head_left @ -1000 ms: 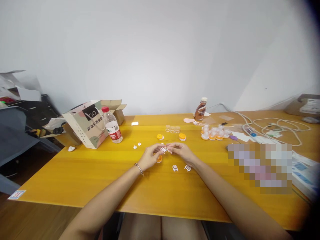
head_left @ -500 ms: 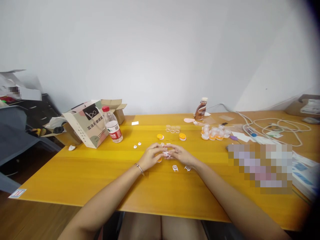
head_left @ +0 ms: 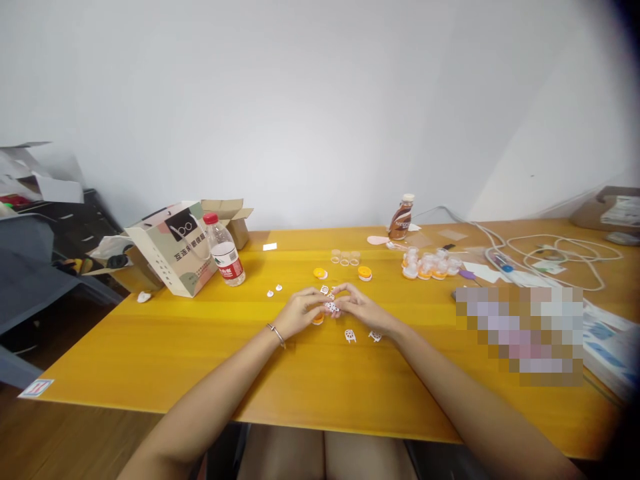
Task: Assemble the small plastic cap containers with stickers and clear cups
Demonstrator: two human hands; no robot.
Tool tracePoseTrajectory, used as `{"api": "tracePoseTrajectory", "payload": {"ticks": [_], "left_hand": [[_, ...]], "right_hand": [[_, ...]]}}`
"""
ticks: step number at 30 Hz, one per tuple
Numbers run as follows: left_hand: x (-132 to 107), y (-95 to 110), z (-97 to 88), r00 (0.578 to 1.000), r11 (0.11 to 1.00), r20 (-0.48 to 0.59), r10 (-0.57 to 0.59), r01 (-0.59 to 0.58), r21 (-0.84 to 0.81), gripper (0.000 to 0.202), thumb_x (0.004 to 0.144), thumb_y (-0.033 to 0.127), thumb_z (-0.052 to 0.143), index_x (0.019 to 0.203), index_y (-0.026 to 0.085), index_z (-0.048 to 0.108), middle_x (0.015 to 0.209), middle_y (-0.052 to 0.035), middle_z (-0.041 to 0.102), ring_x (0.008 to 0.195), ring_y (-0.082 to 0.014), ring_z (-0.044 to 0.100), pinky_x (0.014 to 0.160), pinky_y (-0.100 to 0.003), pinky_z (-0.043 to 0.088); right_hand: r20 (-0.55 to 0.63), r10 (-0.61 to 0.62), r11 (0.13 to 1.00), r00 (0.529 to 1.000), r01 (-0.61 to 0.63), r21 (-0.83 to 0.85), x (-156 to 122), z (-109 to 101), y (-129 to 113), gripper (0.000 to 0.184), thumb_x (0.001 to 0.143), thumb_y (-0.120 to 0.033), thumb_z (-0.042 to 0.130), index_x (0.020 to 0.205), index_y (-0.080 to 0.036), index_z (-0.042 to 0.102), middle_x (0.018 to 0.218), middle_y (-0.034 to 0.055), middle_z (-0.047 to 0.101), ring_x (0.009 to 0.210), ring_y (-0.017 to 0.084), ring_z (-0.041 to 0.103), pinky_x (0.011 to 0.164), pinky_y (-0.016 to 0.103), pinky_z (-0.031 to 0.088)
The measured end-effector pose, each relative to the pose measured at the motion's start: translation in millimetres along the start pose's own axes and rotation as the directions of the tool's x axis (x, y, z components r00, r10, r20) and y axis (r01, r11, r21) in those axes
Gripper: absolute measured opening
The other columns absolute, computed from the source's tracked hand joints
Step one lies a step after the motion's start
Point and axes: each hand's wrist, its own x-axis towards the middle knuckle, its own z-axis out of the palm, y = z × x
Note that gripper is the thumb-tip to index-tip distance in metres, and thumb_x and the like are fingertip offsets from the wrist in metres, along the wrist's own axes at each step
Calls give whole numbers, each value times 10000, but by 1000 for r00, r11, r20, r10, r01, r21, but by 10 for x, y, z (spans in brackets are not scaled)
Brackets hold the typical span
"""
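Observation:
My left hand (head_left: 299, 312) and my right hand (head_left: 363, 307) meet over the middle of the yellow table (head_left: 200, 353). Their fingertips pinch a small white perforated plastic piece (head_left: 331, 307) between them. An orange round part (head_left: 318, 321) sits on the table just under my left fingers. Two more white perforated pieces (head_left: 351, 335) lie just in front of my right hand. A bracelet is on my left wrist.
Two orange caps (head_left: 365, 273) and small clear cups (head_left: 345, 257) lie beyond my hands. A water bottle (head_left: 224, 251), a paper bag (head_left: 173, 248) and a cardboard box stand at left. A brown drink bottle (head_left: 401, 218), a cluster of white-orange parts (head_left: 429, 264) and cables (head_left: 545, 253) lie at right.
Both hands dropped slightly toward the table and closed in on the white piece; they stay pinched together on it.

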Motion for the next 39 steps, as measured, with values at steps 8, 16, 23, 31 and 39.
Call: {"api": "tracePoseTrajectory", "payload": {"ticks": [8,16,23,31,39], "left_hand": [[-5,4,-3,999,1000,34,17,-18,9,238,807,250,498,1005,189,614,921,-58,596,863,-141,555,806,-262,432],[9,40,-54,996,998,71,61,-62,8,239,816,239,485,1018,181,599,945,-60,578,891,-133,539,824,-250,414],[13,77,-86,998,969,56,41,-54,240,215,842,279,437,931,192,613,878,-37,610,830,-139,548,795,-274,384],[-38,196,74,997,926,-12,73,-63,372,269,832,334,443,1025,183,554,936,-64,588,884,-167,535,802,-295,414],[-115,222,251,799,897,547,251,-405,180,582,706,-31,399,1241,195,366,1270,-47,443,1186,-144,369,977,-293,330]], "right_hand": [[29,-32,999,999,31,27,38,27,63,377,695,-387,606,925,-215,361,643,-38,589,615,109,548,634,264,409],[56,-94,996,994,93,19,4,32,-16,344,705,-361,606,937,-221,393,637,-45,583,615,102,533,636,249,392],[42,-106,994,993,105,23,29,45,23,240,709,-330,607,847,-191,469,728,-18,613,671,95,551,683,252,405],[-292,-55,998,955,54,-10,126,-73,109,225,631,-333,662,669,-165,518,654,-16,632,589,85,556,624,225,421],[-325,124,978,937,-61,199,124,-86,110,184,601,-294,692,660,-159,581,690,21,678,645,103,616,703,235,475]]}}
